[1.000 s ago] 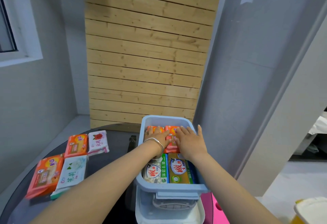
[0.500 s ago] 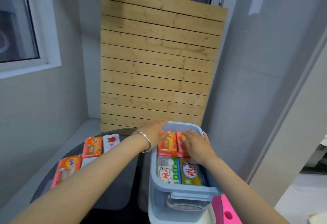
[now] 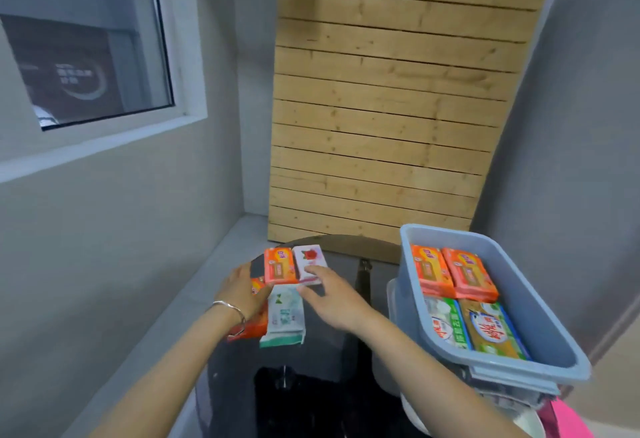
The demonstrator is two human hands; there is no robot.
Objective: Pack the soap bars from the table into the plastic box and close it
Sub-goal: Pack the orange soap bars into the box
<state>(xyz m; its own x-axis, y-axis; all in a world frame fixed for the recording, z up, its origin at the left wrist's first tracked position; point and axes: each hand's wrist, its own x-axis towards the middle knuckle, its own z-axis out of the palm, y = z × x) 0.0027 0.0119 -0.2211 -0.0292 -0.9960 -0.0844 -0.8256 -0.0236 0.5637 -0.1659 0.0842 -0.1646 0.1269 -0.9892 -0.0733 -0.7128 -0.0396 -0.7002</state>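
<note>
Though blurred in places, shows two bare forearms stretched over a dark round table point(image 3: 322, 361), with both hands among loose soap bars point(image 3: 277, 273) well left of the plastic box point(image 3: 530, 306). Rests the left hand point(image 3: 242, 287), silver bracelet point(image 3: 230, 309) at the wrist, on an orange soap bar point(image 3: 254, 326) at the side of the cluster farthest from the box. Fingers mostly hidden there, so cannot tell whether gripping or merely lying on it. Spreads the right hand point(image 3: 332, 295) flat on the side nearer the box, fingertips point(image 3: 313, 269) touching the near end of a white rose-printed bar point(image 3: 308, 255), thumb just beside a white-and-green bar point(image 3: 285, 316). Holds the hands apart. Between them, a second orange bar point(image 3: 280, 261), edge to edge with the rose-printed one.

Shows the box as pale blue and open at the top, standing on a paler container point(image 3: 394, 302) at the table's right side. Contains four bars, all lying flat: two orange bars point(image 3: 431, 269) side by side at the far end, then a green-and-white bar point(image 3: 445, 325) and a yellow bar point(image 3: 491, 330) at the near end.

Behind the box, a tall wooden slat panel point(image 3: 391, 108) against a grey wall — and far to the left of the box, higher up, a window point(image 3: 86, 67).
</note>
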